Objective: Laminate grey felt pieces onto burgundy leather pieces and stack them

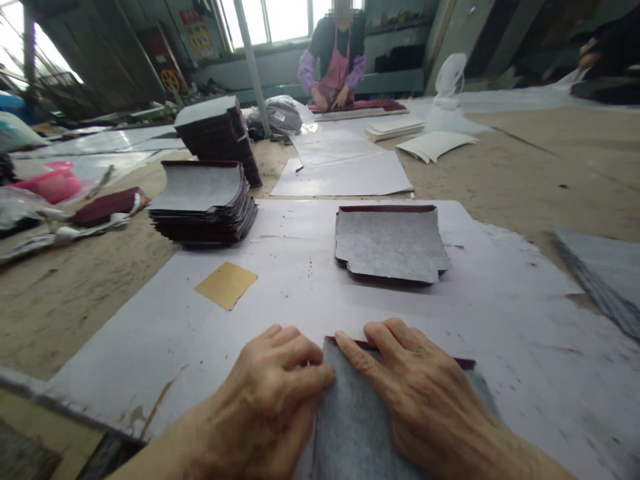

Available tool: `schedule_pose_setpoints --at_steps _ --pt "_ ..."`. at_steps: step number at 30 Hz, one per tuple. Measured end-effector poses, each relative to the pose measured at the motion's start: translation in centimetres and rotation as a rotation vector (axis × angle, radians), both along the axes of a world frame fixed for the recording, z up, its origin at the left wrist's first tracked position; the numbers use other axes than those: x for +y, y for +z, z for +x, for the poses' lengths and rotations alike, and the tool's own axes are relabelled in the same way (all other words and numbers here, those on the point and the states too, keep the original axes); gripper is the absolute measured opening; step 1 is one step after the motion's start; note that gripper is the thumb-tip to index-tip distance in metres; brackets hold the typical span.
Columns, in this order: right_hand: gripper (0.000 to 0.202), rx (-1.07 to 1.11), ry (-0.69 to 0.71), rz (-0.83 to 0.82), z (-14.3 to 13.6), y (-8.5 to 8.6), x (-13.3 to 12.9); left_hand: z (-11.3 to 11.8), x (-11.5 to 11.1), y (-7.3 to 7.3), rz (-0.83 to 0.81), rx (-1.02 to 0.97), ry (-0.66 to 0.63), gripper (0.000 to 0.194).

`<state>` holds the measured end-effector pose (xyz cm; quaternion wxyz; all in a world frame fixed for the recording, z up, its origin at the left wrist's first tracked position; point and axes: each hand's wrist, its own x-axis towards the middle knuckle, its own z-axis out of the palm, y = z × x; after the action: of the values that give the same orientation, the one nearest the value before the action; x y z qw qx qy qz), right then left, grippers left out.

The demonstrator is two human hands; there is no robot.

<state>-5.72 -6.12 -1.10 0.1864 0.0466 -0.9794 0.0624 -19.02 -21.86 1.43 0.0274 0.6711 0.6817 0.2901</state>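
Note:
In front of me lies a grey-backed fabric piece, with a narrow dark red strip folded over along its far edge. At its left edge, my left hand is closed, thumb and forefinger pinching near the far corner. My right hand rests across the piece. Its forefinger stretches to the red fold at the far left corner and presses there, while the other fingers are bent and spread over the edge. Beyond my hands sits a small stack of similar grey pieces with red edges. My right hand covers part of the fold.
A taller stack stands left, with another dark stack behind it. A tan square lies on the white sheet. Grey sheets are at right. Across the table, a person in a pink apron handles dark red material.

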Motion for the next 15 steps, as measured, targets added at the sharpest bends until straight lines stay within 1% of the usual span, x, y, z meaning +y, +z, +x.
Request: schedule_pose_setpoints --at_steps 2,4,8,15 --pt "0.054 0.002 0.007 -0.003 0.0 -0.1 0.1 1.2 -0.7 -0.6 0.051 0.015 0.063 0.02" --pt "0.055 -0.003 0.012 -0.006 -0.1 0.0 0.1 1.7 -0.9 -1.0 0.085 0.011 0.09 0.024" --pt "0.058 -0.001 0.012 0.001 -0.2 0.2 0.2 1.5 -0.8 -1.4 0.065 -0.013 0.086 0.029" --pt "0.056 -0.01 0.021 0.03 -0.5 0.7 0.0 1.4 -0.6 -1.7 0.047 0.006 0.075 0.027"
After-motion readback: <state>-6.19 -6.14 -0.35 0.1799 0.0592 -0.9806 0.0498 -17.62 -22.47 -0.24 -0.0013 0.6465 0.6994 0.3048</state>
